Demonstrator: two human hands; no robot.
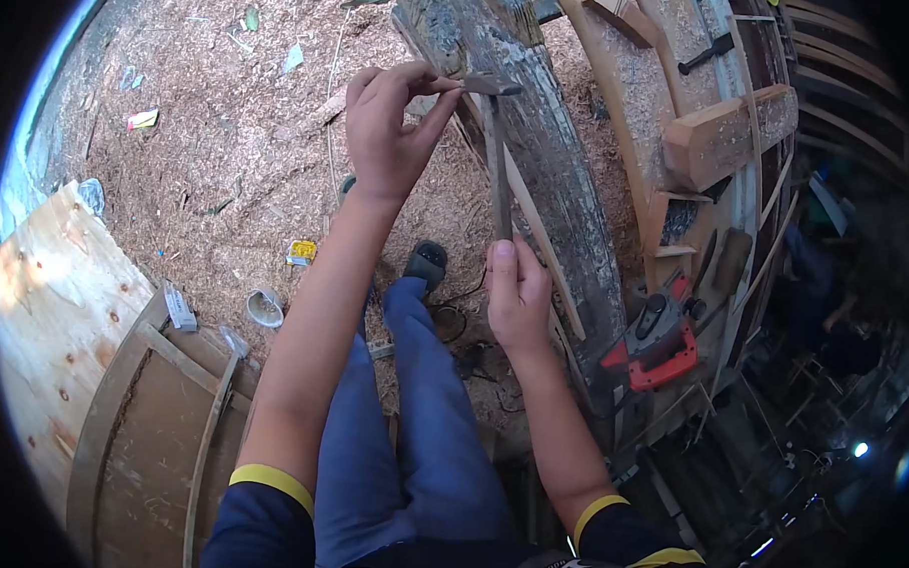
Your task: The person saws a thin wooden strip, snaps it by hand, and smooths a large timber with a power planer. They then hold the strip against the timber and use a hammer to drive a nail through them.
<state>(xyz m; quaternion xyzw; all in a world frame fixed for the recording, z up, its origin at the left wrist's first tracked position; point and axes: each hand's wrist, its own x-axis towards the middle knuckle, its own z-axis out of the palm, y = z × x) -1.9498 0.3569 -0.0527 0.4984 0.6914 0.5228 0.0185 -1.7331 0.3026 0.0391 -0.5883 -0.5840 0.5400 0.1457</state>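
— What's in the hands?

— A hammer. The right hand is clenched round the low end of its handle; the left hand pinches the metal head between thumb and fingertips, up by the weathered beam.

— So where is it, exactly?

— Upright in front of the person, head level with the beam's near face, above the sawdust floor.

— How would it handle?

— Stiff and top-heavy, I'd judge: the steel head carries the weight and the thin handle looks smooth. Gripping low gives swing; holding nearer the head gives control.

— Anything close by?

— A red power tool lies right of the beam, a wood block above it.
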